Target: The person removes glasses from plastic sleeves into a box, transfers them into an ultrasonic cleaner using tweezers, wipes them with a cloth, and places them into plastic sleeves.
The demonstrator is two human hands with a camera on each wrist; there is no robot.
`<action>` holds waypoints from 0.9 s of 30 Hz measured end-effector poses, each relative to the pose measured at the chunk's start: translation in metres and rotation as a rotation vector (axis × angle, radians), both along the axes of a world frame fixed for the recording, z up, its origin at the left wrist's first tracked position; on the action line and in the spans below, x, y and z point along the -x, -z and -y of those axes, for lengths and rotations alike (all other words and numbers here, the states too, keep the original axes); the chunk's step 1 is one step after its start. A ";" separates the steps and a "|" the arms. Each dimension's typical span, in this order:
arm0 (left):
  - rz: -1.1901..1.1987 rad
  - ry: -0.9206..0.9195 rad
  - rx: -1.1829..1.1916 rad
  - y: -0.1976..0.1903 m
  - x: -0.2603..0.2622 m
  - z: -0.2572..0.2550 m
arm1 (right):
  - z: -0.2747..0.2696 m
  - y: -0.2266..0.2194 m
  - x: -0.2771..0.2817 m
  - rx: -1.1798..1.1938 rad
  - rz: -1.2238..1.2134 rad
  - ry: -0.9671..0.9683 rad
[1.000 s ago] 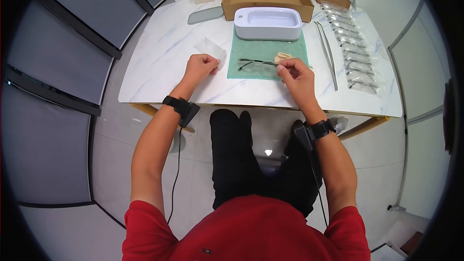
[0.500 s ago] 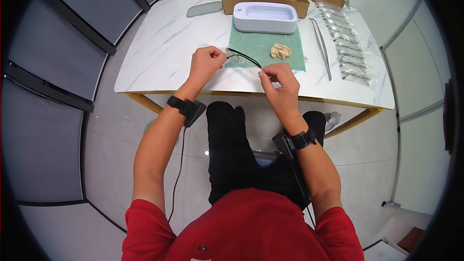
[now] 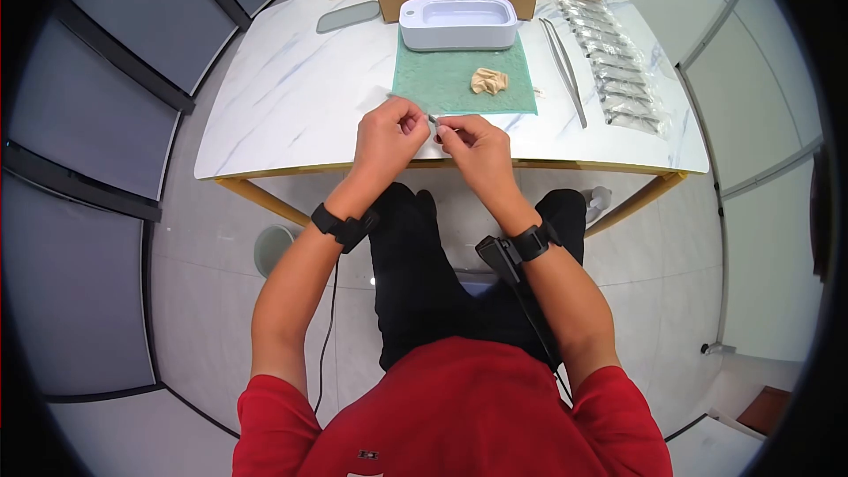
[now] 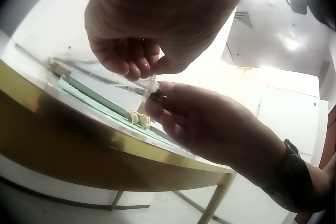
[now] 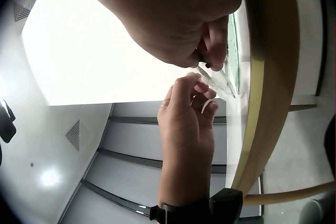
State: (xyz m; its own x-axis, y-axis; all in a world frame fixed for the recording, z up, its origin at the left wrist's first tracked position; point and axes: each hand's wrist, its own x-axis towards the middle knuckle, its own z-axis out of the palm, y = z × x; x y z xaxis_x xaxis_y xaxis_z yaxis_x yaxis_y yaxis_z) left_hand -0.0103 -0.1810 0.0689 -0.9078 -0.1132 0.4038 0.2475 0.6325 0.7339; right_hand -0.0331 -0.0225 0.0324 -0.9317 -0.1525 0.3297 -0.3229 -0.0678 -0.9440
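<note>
Close together above the table's near edge, my two hands work on a pair of eyeglasses and a small clear plastic bag. The left hand (image 3: 389,140) pinches the bag (image 3: 374,99), whose end sticks out past its knuckles; the film also shows in the right wrist view below the fingers. My right hand (image 3: 480,152) pinches the eyeglasses (image 3: 433,120) by a dark end, between thumb and forefinger. Most of the frame is hidden behind the left hand and the film. In the left wrist view the dark end (image 4: 156,95) shows at the right fingertips.
A green cloth (image 3: 424,88) bears a crumpled beige cloth (image 3: 489,81) and a white cleaner tub (image 3: 459,38). Right of it lie long tweezers (image 3: 565,75) and a row of bagged glasses (image 3: 625,79). Behind stand a cardboard box (image 3: 389,5) and a grey lid (image 3: 348,18).
The right hand has moved left with the eyeglasses from over the green cloth, up to the left hand and bag. Both hands are now nearer each other and the table edge.
</note>
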 end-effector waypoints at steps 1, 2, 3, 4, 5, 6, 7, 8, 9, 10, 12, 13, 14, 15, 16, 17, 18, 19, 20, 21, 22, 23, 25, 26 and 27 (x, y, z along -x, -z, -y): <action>-0.049 0.024 0.004 0.001 -0.002 -0.004 | -0.001 -0.001 0.000 -0.035 0.026 -0.009; -0.098 0.050 0.009 0.001 -0.004 -0.007 | -0.003 -0.002 0.000 -0.068 0.052 -0.016; -0.095 0.057 0.008 0.000 -0.006 -0.010 | -0.004 -0.004 0.001 -0.068 0.056 -0.008; -0.122 0.062 0.014 -0.001 -0.008 -0.014 | -0.006 -0.007 0.002 -0.112 -0.009 0.021; -0.151 0.070 0.019 -0.002 -0.009 -0.018 | -0.008 -0.009 0.004 -0.159 -0.075 0.052; -0.150 0.083 0.013 -0.001 -0.009 -0.022 | -0.009 -0.006 0.007 -0.164 -0.072 0.065; -0.178 0.084 0.003 0.000 -0.009 -0.025 | -0.010 -0.001 0.011 -0.187 -0.130 0.089; -0.207 0.089 -0.008 0.001 -0.008 -0.028 | -0.011 0.004 0.014 -0.211 -0.189 0.118; -0.206 0.115 -0.018 -0.001 -0.009 -0.032 | -0.012 0.005 0.016 -0.221 -0.185 0.144; -0.207 0.128 -0.010 -0.004 -0.010 -0.036 | -0.013 0.005 0.017 -0.161 -0.070 0.101; -0.204 0.179 -0.022 -0.006 -0.012 -0.046 | -0.018 0.007 0.015 -0.112 0.051 0.102; -0.204 0.171 -0.038 -0.006 -0.012 -0.049 | -0.019 0.005 0.015 -0.028 0.105 0.067; -0.202 0.159 -0.050 -0.007 -0.010 -0.054 | -0.025 0.004 0.014 0.060 0.156 0.029; -0.201 0.181 -0.061 -0.007 -0.009 -0.059 | -0.035 -0.001 0.013 0.054 0.156 0.053; -0.200 0.186 -0.063 -0.008 -0.008 -0.063 | -0.042 -0.005 0.010 0.164 0.254 -0.054; -0.199 0.185 -0.062 -0.007 -0.007 -0.066 | -0.047 -0.010 0.008 0.276 0.352 -0.168; -0.198 0.186 -0.069 -0.007 -0.006 -0.070 | -0.052 -0.015 0.006 0.275 0.352 -0.162; -0.198 0.189 -0.072 -0.008 -0.005 -0.075 | -0.059 -0.020 0.004 0.363 0.408 -0.195; -0.247 0.192 -0.038 -0.008 -0.004 -0.080 | -0.065 -0.024 0.002 0.453 0.465 -0.228; -0.293 0.195 -0.004 -0.009 -0.003 -0.085 | -0.070 -0.030 -0.001 0.453 0.468 -0.225; -0.291 0.195 -0.006 -0.007 -0.001 -0.090 | -0.075 -0.036 -0.004 0.450 0.461 -0.218; -0.368 0.207 0.082 -0.004 0.002 -0.095 | -0.079 -0.038 -0.006 0.446 0.455 -0.213; -0.439 0.213 0.168 -0.002 0.007 -0.104 | -0.085 -0.038 -0.006 0.459 0.444 -0.193; -0.480 0.220 0.223 -0.002 0.009 -0.109 | -0.087 -0.037 -0.006 0.473 0.431 -0.171; -0.521 0.226 0.276 -0.003 0.010 -0.114 | -0.091 -0.035 -0.004 0.467 0.440 -0.173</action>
State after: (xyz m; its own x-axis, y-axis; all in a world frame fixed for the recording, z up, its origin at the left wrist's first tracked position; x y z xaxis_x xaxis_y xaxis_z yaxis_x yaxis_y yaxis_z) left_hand -0.0204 -0.0673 0.0716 -0.5731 0.2299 0.7866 0.6783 0.6717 0.2979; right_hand -0.0289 0.0685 0.0679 -0.9695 -0.2449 -0.0084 0.1383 -0.5183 -0.8439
